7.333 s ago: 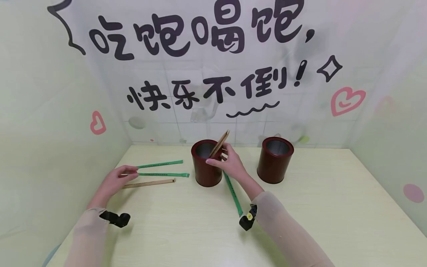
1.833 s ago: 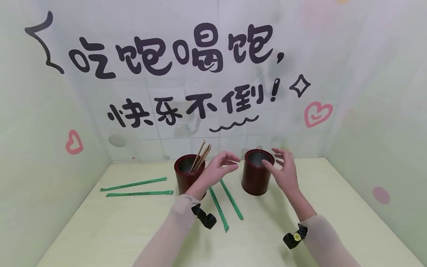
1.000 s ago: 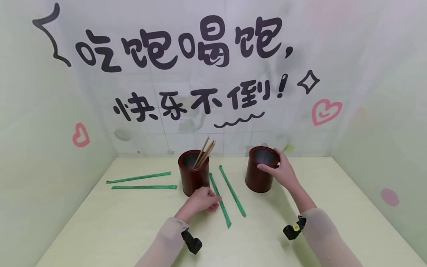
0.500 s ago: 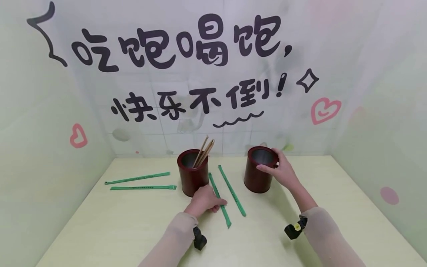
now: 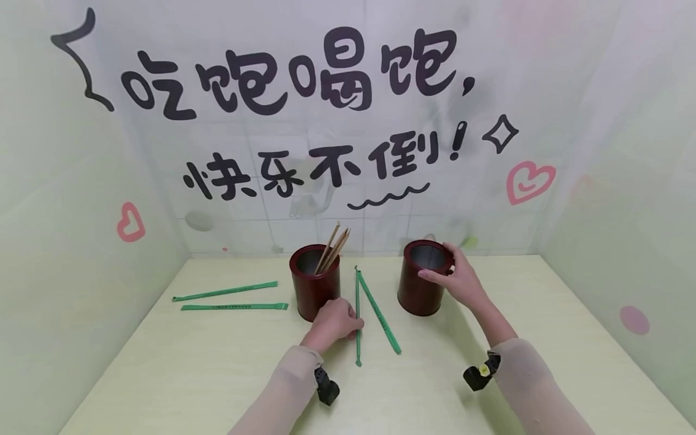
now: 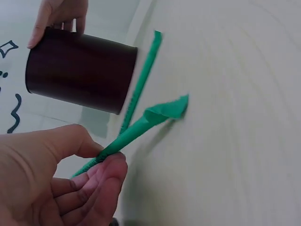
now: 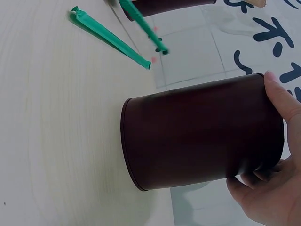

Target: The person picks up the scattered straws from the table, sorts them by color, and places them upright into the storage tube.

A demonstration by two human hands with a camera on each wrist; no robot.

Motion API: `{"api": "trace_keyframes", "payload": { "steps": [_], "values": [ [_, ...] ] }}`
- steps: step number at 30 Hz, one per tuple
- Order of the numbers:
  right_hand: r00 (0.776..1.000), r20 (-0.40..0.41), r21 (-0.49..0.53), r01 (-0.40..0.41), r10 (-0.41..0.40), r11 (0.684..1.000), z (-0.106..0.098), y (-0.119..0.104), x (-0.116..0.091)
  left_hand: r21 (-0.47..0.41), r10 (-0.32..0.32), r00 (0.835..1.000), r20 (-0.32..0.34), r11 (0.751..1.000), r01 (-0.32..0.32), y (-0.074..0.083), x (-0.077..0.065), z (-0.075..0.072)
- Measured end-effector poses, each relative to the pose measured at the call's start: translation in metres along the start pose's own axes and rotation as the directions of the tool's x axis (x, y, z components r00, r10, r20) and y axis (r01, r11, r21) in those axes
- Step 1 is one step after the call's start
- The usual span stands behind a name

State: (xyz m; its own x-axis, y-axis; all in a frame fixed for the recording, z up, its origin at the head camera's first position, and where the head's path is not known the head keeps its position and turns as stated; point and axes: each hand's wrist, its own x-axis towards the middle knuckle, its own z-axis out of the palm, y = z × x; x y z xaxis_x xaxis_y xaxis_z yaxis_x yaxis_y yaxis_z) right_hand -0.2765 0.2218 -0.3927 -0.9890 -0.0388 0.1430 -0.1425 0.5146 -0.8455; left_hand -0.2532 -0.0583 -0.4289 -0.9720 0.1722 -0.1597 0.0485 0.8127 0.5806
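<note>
My left hand point(image 5: 333, 323) pinches a slim green wrapped stick point(image 6: 136, 129) between thumb and fingers. In the left wrist view, the near end of its wrapper is raised off the table. My right hand point(image 5: 464, 281) grips the rim of the right dark red can point(image 5: 420, 293), which stands upright on the table. A second green wrapped stick point(image 5: 383, 320) lies between the held one and that can. Behind my left hand stands the other dark red can point(image 5: 315, 296), with several thin wooden sticks point(image 5: 336, 249) leaning out of it.
Two more green wrapped sticks point(image 5: 225, 291) lie side by side left of the left can. The pale wooden table point(image 5: 163, 374) is enclosed by a lettered back wall point(image 5: 348, 133) and side walls.
The wooden stick on the left has gone from the table. My left hand came rightward and now lifts and turns a green wrapped stick. My right hand moved from the left can to the right one.
</note>
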Motion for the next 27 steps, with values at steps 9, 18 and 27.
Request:
{"api": "trace_keyframes", "payload": {
  "steps": [9, 18, 27],
  "values": [
    [1.000, 0.004, 0.019, -0.001, 0.001, 1.000, -0.003, 0.001, -0.001, -0.168, 0.212, 0.973, -0.095, 0.960, -0.226, 0.030, 0.008, -0.019],
    [1.000, 0.012, 0.039, 0.008, -0.008, 0.999, 0.003, 0.000, -0.001, -0.214, 0.342, 0.887, -0.309, 0.884, -0.415, 0.071, 0.020, -0.042],
    [1.000, -0.004, 0.041, 0.010, -0.010, 0.999, 0.003, -0.001, -0.003, -0.240, 0.431, 0.786, -0.444, 0.787, -0.568, 0.096, 0.035, -0.046]
  ]
}}
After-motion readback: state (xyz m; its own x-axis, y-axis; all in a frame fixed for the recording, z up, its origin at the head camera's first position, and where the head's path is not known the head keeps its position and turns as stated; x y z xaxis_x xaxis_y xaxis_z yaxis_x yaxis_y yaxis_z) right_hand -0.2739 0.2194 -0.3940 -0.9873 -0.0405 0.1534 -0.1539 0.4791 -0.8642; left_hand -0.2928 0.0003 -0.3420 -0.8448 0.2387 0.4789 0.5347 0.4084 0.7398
